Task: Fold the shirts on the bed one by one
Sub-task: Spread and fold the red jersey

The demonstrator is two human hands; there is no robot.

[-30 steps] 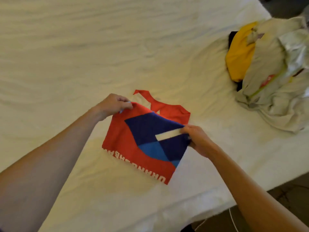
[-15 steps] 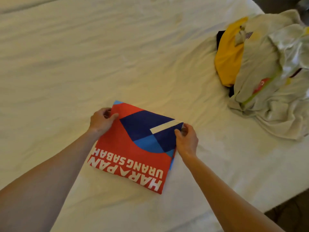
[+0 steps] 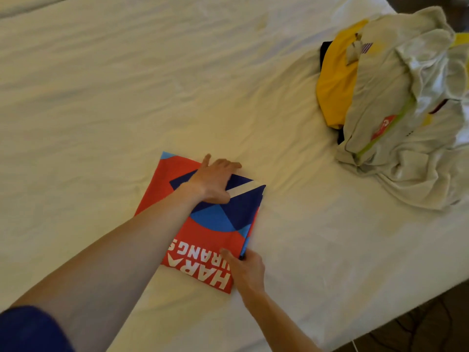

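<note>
A red folded shirt (image 3: 203,224) with dark blue and light blue shapes and white lettering lies flat as a neat rectangle on the bed (image 3: 127,97), which is covered by a rumpled cream sheet, close to the bed's near edge. The left hand (image 3: 215,180) rests palm down on the far part of the shirt, fingers straight and spread a little, pressing the cloth flat and holding nothing. The right hand (image 3: 247,270) sits at the shirt's near right corner, its thumb on top of the fabric and its fingers curled under the edge, pinching the folded layers. Well apart, toward the far right of the bed, sits a loose pile of unfolded clothes (image 3: 396,110): a yellow garment (image 3: 335,82) at its left side, pale cream ones heaped over it, and a dark piece showing underneath.
</note>
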